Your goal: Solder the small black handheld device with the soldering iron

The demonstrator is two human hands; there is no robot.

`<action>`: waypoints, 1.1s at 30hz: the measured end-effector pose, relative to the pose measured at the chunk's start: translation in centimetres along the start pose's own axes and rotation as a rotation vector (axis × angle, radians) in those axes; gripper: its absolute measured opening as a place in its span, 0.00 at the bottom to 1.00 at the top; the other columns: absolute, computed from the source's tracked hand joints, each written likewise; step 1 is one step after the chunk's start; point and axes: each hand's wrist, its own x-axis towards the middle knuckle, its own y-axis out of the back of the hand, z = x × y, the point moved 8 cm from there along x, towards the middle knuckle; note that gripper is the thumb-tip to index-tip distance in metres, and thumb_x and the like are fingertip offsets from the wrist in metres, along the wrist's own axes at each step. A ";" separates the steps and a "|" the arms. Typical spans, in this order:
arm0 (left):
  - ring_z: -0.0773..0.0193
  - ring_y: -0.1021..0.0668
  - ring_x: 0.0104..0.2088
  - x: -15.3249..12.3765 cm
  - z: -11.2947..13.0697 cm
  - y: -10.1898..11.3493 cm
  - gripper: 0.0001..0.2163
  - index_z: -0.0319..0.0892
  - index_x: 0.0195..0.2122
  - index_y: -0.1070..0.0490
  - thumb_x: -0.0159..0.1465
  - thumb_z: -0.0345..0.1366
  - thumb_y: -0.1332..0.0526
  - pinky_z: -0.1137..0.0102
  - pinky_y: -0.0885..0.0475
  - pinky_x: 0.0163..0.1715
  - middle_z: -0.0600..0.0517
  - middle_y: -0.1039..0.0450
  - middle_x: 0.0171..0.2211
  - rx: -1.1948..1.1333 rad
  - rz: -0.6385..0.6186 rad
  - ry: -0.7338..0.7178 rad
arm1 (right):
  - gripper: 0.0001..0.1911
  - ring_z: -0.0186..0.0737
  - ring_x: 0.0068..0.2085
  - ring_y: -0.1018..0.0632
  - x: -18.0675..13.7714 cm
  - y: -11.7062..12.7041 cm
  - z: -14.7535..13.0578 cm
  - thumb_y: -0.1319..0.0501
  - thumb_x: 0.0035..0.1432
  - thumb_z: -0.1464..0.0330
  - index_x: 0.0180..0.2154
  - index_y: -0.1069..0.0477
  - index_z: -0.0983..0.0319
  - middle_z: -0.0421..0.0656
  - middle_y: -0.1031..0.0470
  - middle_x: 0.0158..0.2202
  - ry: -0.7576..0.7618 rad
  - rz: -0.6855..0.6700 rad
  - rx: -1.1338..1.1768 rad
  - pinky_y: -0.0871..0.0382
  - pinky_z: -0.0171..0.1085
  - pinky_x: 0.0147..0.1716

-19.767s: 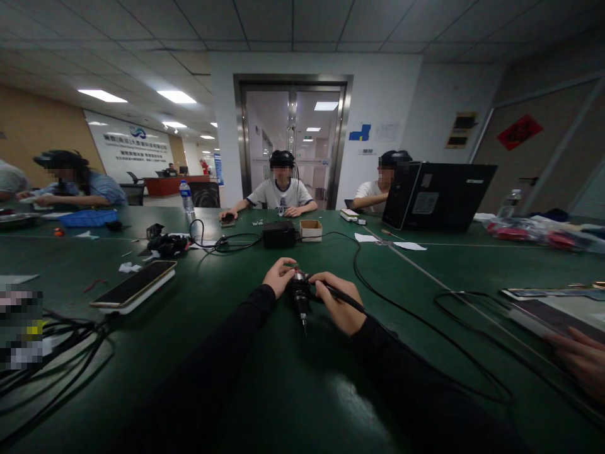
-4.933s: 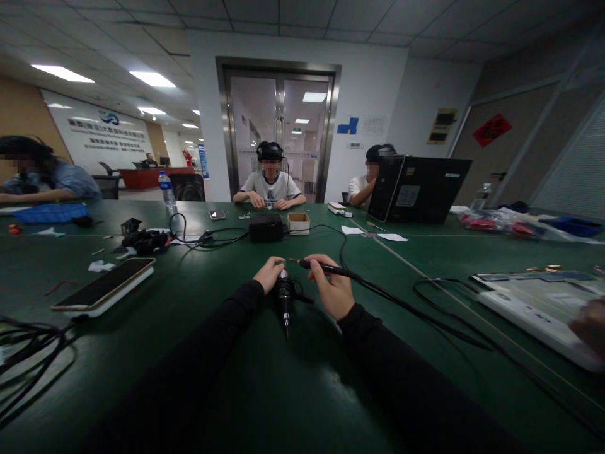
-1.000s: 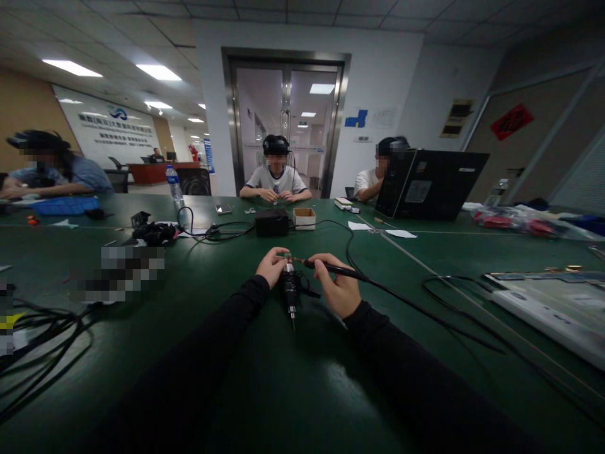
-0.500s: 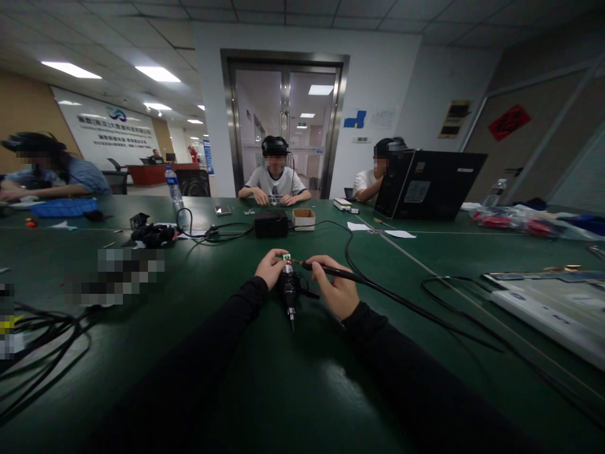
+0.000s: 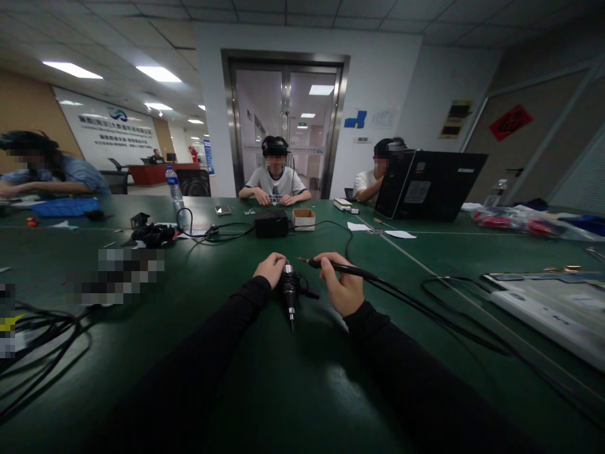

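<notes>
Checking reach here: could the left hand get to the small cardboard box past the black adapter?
Probably yes, with a stretch. The left hand rests on the tool; bare table lies toward the cardboard box, beside the black adapter.

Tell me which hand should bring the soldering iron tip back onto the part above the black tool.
Right. The right hand already holds the soldering iron; the left hand is steadying the black tool.

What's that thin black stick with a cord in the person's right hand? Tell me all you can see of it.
The soldering iron is a slim, dark, pen-like tool with a thin metal tip pointing left. The right hand grips its handle like a pen and holds it nearly level just above the green table. A black cable runs from its rear end away to the right across the table. Its tip hangs free near the left hand, touching nothing that shows.
</notes>
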 end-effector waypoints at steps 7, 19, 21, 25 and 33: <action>0.60 0.23 0.39 0.0 0.6 0.1 0.17 0.42 0.47 0.31 0.65 0.45 0.52 0.70 0.29 0.37 0.47 0.25 0.40 0.237 -0.199 0.070 | 0.14 0.39 0.32 0.23 -0.1 -0.1 0.2 0.48 0.65 0.62 0.35 0.27 0.60 0.41 0.25 0.28 -0.005 -0.011 -0.020 0.31 0.36 0.33; 0.47 0.25 0.50 -5.9 5.1 0.1 0.49 0.40 0.62 0.49 0.42 0.53 0.31 0.65 0.27 0.44 0.37 0.32 0.54 0.534 -0.396 -0.067 | 0.12 0.39 0.33 0.23 0.0 0.0 0.4 0.47 0.64 0.63 0.36 0.27 0.60 0.41 0.24 0.29 -0.022 0.003 -0.032 0.30 0.37 0.36; 0.47 0.24 0.50 -6.1 5.3 0.0 0.45 0.39 0.61 0.47 0.44 0.50 0.32 0.64 0.28 0.45 0.38 0.31 0.52 0.556 -0.371 -0.074 | 0.12 0.39 0.33 0.22 0.0 0.0 0.3 0.47 0.64 0.63 0.36 0.27 0.60 0.41 0.24 0.29 -0.022 0.009 -0.035 0.30 0.37 0.36; 0.50 0.23 0.46 -6.6 4.9 1.0 0.43 0.39 0.60 0.47 0.44 0.45 0.33 0.65 0.28 0.43 0.40 0.29 0.50 0.526 -0.398 -0.061 | 0.12 0.39 0.34 0.22 0.1 0.1 0.3 0.47 0.64 0.64 0.36 0.26 0.60 0.42 0.23 0.31 -0.022 0.012 -0.028 0.29 0.37 0.37; 0.51 0.21 0.42 -9.8 -0.5 10.2 0.42 0.40 0.60 0.47 0.43 0.42 0.36 0.64 0.27 0.40 0.42 0.27 0.47 0.454 -0.309 0.089 | 0.13 0.40 0.41 0.21 0.0 -0.8 0.3 0.44 0.62 0.67 0.46 0.25 0.59 0.44 0.21 0.40 0.001 -0.061 -0.036 0.28 0.37 0.44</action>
